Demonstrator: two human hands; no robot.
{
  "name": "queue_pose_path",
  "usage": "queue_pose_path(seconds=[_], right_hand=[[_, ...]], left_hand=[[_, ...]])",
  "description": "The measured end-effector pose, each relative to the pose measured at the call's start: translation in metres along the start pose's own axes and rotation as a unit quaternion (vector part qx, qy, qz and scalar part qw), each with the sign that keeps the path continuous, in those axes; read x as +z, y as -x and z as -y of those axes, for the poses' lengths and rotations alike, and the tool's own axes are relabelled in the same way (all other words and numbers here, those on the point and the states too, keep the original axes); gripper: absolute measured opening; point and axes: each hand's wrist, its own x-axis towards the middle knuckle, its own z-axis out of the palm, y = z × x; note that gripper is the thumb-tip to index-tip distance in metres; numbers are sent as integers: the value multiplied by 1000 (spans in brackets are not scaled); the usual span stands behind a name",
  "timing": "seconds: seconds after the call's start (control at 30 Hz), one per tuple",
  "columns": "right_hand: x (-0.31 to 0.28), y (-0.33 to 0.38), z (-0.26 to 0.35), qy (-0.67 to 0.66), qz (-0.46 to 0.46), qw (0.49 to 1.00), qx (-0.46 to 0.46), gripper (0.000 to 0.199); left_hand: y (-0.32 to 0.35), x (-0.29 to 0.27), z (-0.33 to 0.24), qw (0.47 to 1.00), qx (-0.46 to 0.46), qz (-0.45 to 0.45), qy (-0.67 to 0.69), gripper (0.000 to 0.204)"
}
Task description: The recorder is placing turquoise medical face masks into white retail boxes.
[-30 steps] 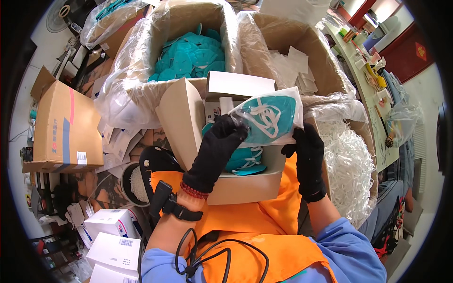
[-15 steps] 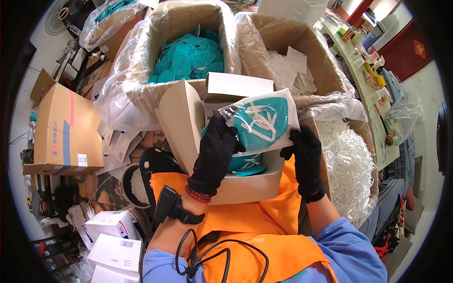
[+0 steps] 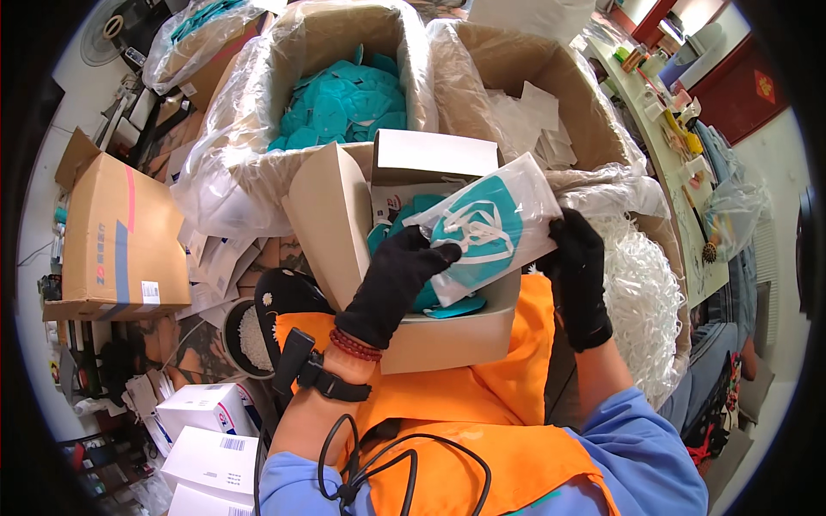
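Bagged mask (image 3: 482, 228): teal, cup-shaped, white straps across its face, sealed in a clear, glossy plastic sleeve. Left hand (image 3: 396, 284), black-gloved, pinches the sleeve's lower left edge; right hand (image 3: 578, 275), also gloved, grips its right end. Item is held tilted over an open pale cardboard box (image 3: 344, 232) containing more teal masks, resting on the person's orange-clad lap.

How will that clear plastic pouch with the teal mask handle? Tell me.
The clear plastic pouch with the teal mask is probably light and floppy: both black-gloved hands, left and right, support it. Its glossy film looks slippery. It seems unlikely to break.
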Motion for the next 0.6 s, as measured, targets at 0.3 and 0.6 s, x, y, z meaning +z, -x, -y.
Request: queue_pose_path(seconds=[0.3,0.6], right_hand=[[-65,-60,23,116,-62,986,-98,30],[-174,-191,13,51,-153,979,-122,26]], left_hand=[[4,6,-11,999,-47,15,-17,22],[6,3,17,784,112,-64,-607,27]])
